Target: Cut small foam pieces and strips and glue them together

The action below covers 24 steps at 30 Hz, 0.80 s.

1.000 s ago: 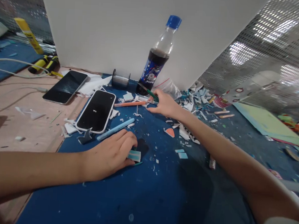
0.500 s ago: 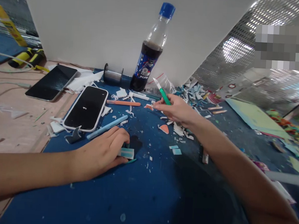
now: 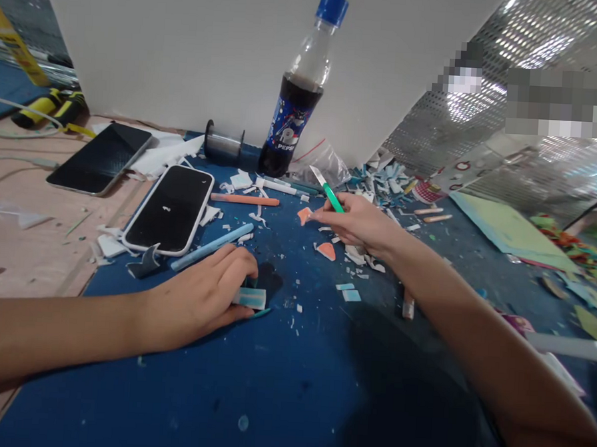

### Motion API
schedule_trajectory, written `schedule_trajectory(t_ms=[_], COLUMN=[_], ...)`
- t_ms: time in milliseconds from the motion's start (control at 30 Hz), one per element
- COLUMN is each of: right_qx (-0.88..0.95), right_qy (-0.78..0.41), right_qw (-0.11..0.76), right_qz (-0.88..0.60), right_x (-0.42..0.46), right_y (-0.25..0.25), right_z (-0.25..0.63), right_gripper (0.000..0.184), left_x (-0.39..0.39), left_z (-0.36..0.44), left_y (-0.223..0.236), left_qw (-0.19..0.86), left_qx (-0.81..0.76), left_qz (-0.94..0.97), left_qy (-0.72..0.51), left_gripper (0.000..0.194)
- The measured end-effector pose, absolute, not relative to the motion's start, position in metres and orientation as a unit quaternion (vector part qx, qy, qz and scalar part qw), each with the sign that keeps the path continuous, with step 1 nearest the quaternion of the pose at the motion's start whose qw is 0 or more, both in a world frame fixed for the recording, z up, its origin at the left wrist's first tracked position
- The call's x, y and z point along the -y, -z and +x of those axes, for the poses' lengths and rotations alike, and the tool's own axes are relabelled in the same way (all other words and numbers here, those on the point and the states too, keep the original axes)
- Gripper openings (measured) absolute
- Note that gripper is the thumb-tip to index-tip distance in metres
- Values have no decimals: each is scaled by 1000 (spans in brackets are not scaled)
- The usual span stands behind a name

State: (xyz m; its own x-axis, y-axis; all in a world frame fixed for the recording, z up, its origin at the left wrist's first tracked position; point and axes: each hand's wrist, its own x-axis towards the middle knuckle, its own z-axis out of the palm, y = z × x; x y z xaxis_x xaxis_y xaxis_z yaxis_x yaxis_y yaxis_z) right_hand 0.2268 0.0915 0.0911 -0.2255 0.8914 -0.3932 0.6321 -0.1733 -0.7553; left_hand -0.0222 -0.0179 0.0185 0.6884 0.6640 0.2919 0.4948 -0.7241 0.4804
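- While the right hand [image 3: 361,220] grips a green-handled craft knife [image 3: 332,197] right of the white-cased smartphone [image 3: 172,210], an orange scrap [image 3: 304,216] touches its fingertips.
- Left hand [image 3: 207,292]: closed on a light-blue block [image 3: 253,298], front-right of the smartphone.

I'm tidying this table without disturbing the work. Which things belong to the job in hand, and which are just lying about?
Likely the job's:
green-handled knife, in the right hand
orange piece, at that hand too
pale blue piece, in the left hand

Apparently just lying about:
Pepsi bottle
white-edged phone
spool
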Motion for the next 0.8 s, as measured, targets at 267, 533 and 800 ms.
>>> schedule_trajectory(t_ms=[267, 533, 800], right_qx=[646, 771, 810], right_qy=[-317, -202, -256], right_qw=[121, 98, 85], right_qz=[-684, -596, -521], right_x=[-54, -78, -102], right_y=[-99, -78, -71], right_z=[271, 251, 251], right_gripper=[37, 47, 36], left_x=[19, 19, 20], left_z=[-24, -22, -24], left_y=[-18, -14, -15], left_qw=[180, 177, 190], left_qx=[-314, -315, -321], left_qz=[904, 900, 897], left_qy=[-227, -243, -239], left_gripper=[18, 18, 18])
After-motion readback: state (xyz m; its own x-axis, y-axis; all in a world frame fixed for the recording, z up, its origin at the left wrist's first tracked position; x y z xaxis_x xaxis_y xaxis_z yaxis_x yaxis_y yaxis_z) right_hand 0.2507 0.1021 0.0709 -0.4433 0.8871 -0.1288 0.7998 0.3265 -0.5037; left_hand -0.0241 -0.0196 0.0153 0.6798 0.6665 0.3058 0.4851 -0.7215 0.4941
